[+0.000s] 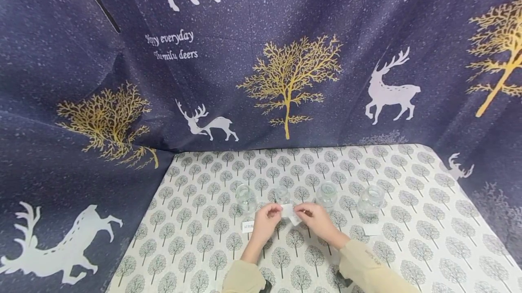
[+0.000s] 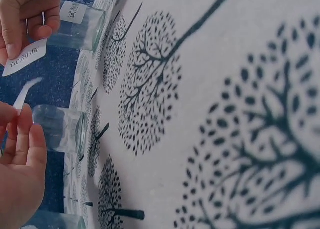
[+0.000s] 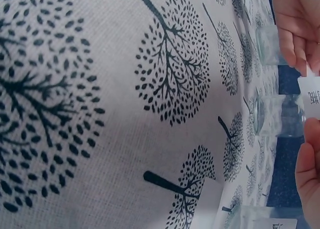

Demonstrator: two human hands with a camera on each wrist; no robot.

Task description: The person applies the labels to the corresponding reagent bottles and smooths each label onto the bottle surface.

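Observation:
In the head view both hands meet over the front of a small clear glass jar (image 1: 282,193). My right hand (image 1: 316,220) pinches a white paper label (image 2: 25,61) printed with dark characters. A thin white strip of paper (image 2: 21,96) is pinched between the thumb and fingers of my left hand (image 1: 266,221). Label and strip look apart in the left wrist view; in the right wrist view they overlap. Just right of the hands stands a glass jar (image 1: 326,194) with a printed label (image 2: 73,12) on its side.
Another glass jar (image 1: 246,198) stands to the left, and one more glass jar (image 1: 371,200) to the right. A printed label (image 1: 247,227) lies on the tree-patterned tablecloth (image 1: 195,238) by the left forearm. On the right lies a white paper piece (image 1: 372,229). A deer-print curtain (image 1: 253,80) hangs behind.

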